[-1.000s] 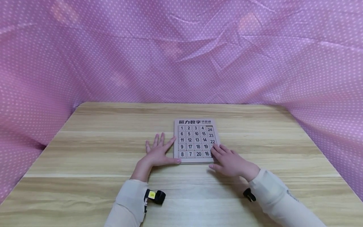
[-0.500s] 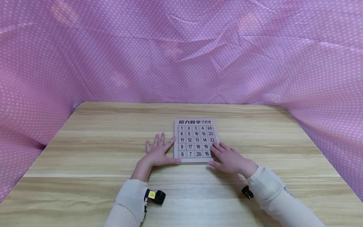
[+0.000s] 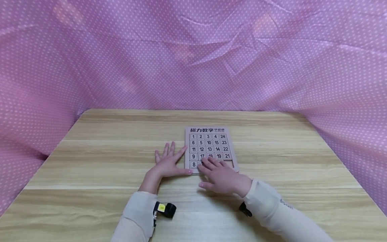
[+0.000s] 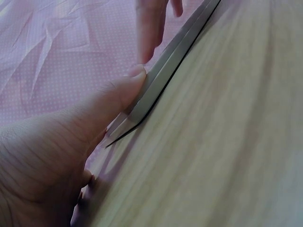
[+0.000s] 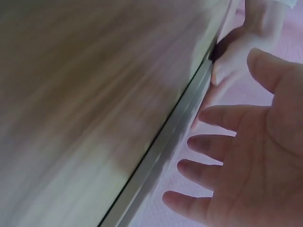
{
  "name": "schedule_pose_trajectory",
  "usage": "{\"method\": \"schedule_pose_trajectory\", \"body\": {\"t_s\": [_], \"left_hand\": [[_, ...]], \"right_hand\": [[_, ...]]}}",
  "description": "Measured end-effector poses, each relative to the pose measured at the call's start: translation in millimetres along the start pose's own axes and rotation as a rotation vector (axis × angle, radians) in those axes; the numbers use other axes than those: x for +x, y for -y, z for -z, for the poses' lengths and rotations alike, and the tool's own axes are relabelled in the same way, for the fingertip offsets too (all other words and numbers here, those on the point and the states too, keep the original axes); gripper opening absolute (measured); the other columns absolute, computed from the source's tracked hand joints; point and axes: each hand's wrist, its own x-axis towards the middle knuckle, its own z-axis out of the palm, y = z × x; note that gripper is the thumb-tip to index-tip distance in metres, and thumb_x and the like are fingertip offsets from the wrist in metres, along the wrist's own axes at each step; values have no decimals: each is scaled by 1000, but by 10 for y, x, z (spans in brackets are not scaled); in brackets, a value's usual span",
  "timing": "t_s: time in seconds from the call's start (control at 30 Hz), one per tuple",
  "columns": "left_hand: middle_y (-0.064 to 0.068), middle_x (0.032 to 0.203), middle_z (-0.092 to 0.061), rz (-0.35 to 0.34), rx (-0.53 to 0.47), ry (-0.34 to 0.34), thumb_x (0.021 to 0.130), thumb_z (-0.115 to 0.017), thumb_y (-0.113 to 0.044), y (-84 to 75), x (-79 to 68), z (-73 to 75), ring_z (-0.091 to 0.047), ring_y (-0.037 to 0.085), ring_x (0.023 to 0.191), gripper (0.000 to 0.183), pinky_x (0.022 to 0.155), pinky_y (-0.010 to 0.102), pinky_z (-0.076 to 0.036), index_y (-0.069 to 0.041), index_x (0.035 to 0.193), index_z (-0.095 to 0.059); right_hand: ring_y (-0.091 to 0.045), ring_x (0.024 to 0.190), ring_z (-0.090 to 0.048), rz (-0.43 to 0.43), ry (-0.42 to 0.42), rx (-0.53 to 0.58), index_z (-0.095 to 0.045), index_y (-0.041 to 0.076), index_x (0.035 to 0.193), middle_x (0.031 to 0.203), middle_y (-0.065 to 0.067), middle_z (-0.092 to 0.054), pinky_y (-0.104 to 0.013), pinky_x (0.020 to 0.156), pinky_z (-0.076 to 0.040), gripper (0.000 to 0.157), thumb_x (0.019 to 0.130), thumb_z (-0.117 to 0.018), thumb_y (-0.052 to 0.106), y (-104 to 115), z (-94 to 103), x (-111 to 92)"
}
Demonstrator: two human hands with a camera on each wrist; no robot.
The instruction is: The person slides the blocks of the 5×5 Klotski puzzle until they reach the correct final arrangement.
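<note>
A sliding number puzzle point(image 3: 234, 148) with a pale frame and numbered tiles lies flat on the table in the head view. My left hand point(image 3: 165, 167) is spread at its left side, thumb on the bottom left corner and index fingertip at the left edge. Over the bottom row stretches my right hand point(image 3: 222, 176), fingers extended and hiding several tiles. The 21 tile point(image 3: 227, 156) sits in the right column, above a bare slot point(image 3: 228, 164) at the bottom right. In the right wrist view, the fingers point(image 5: 203, 174) reach over the puzzle's edge point(image 5: 165, 137).
The wooden table point(image 3: 105, 134) extends around the puzzle on all sides. A pink dotted cloth point(image 3: 193, 67) hangs behind and along both sides. Each wrist carries a small black camera, such as the left one point(image 3: 170, 210).
The right column's tiles slid up, closing the gap at its top and leaving one at the bottom. My right hand then moved left over the bottom row. My left hand stayed put.
</note>
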Motion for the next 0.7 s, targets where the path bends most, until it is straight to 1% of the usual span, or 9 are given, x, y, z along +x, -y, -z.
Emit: {"method": "schedule_pose_trajectory", "body": {"t_s": [0.17, 0.27, 0.7], "left_hand": [[16, 141, 6, -2, 8, 6, 56, -50, -77, -9, -9, 2, 15, 31, 125, 98, 89, 57, 17, -35, 137, -13], [16, 141, 6, -4, 6, 7, 57, -51, -75, -15, -11, 4, 15, 31, 125, 98, 90, 57, 16, -34, 137, -13], [16, 141, 6, 5, 10, 6, 55, -49, -78, 3, 12, -4, 15, 31, 125, 99, 89, 57, 16, -35, 137, -13]], "right_hand": [[-31, 127, -8, 4, 16, 3, -26, 15, 136, 142, -9, -12, -55, 95, -14, 62, 87, -34, 52, 70, -29, 105], [-32, 126, -9, -1, 25, 7, -27, 16, 136, 142, -9, -13, -56, 95, -15, 60, 87, -35, 51, 87, -30, 138], [-31, 127, -7, 0, 26, -29, -24, 16, 137, 142, -8, -9, -54, 96, -15, 64, 86, -35, 53, 91, -42, 85]]}}
